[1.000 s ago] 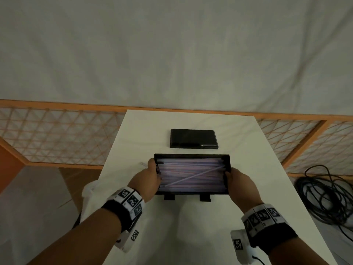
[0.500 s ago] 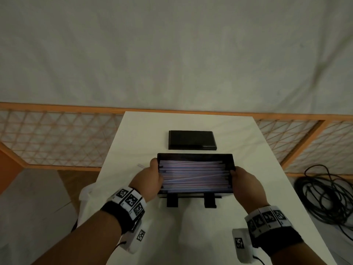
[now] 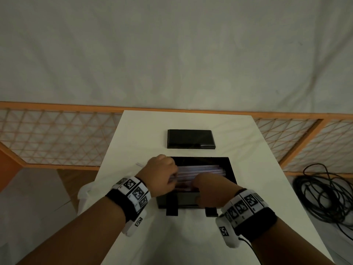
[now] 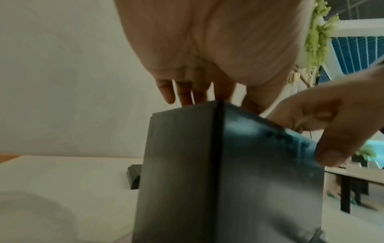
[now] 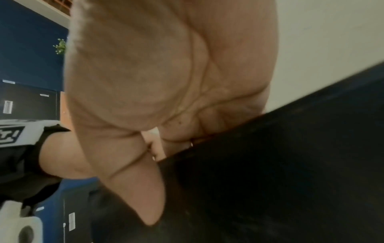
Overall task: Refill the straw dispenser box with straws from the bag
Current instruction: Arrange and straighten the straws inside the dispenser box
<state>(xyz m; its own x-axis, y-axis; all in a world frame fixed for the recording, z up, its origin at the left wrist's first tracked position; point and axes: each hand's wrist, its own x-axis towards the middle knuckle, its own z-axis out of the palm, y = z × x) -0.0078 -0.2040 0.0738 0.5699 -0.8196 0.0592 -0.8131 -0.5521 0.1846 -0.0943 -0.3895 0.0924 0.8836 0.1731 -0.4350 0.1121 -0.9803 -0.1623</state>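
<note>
Black and open-topped, the straw dispenser box [image 3: 228,170] stands on the near middle of the white table [image 3: 254,157], two dark feet jutting from its base toward the person, and pale straws [image 3: 200,169] lie lengthwise inside it. Over the box's left end the left hand [image 3: 162,174] reaches in, its fingers [image 4: 185,93] dipping past the top edge; whether that grip has closed on any straws cannot be told. Across the near rim lies the right hand [image 3: 210,185], fingers inside among the straws and thumb [image 4: 332,148] pressed on the outer front wall, so this grip pinches the wall between them. Just behind the box, apart from it, a flat black lid [image 3: 191,139] lies level. One loose straw [image 3: 140,165] rests on the table left of the box, near the left edge, where a white bag [image 3: 84,196] hangs over the side. Bare table surface runs right of the box to the edge. Beyond that edge, coiled black cable [image 3: 322,196] sits on the floor.
</note>
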